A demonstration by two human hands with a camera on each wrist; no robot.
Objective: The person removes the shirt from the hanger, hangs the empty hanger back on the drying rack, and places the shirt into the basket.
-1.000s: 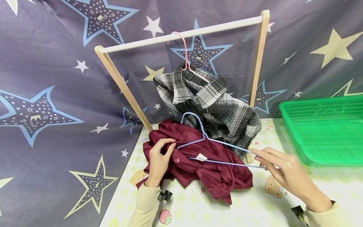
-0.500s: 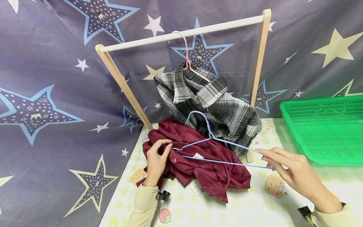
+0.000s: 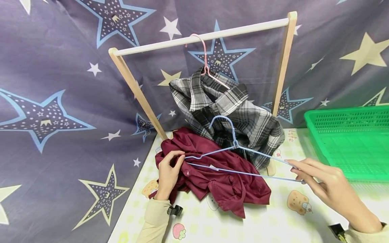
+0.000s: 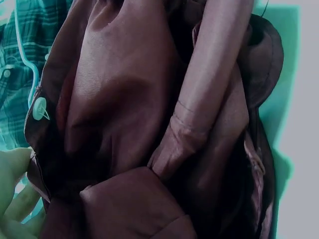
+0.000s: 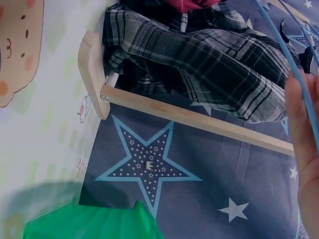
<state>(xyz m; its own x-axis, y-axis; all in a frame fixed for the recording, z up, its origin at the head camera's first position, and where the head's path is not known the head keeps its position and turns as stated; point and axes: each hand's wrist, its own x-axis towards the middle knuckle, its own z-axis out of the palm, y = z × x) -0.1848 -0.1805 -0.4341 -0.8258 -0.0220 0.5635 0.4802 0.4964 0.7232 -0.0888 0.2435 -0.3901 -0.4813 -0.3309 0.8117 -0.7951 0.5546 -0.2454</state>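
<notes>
A blue hanger [image 3: 235,144] slants over a crumpled maroon shirt [image 3: 196,145] on the table. My right hand [image 3: 326,182] grips the hanger's right end between thumb and fingers. In the right wrist view, the fingers [image 5: 301,114] lie along the blue rod. My left hand [image 3: 168,172] pinches the edge of the maroon shirt, near a button [image 4: 39,108] in the left wrist view. The hanger's left end disappears at the cloth beside those fingertips. A small white tag [image 3: 214,167] shows behind the lower bar.
A black-and-white plaid shirt [image 3: 202,98] hangs on a pink hanger [image 3: 205,55] from the white rail [image 3: 243,31] of a wooden rack [image 3: 284,64], close behind the blue hook. A green basket [image 3: 322,148] stands at the right on the patterned table [image 3: 261,222].
My right hand has drawn the blue hanger to the right, and more of its left arm shows outside the maroon shirt. My left hand keeps its pinch in nearly the same place.
</notes>
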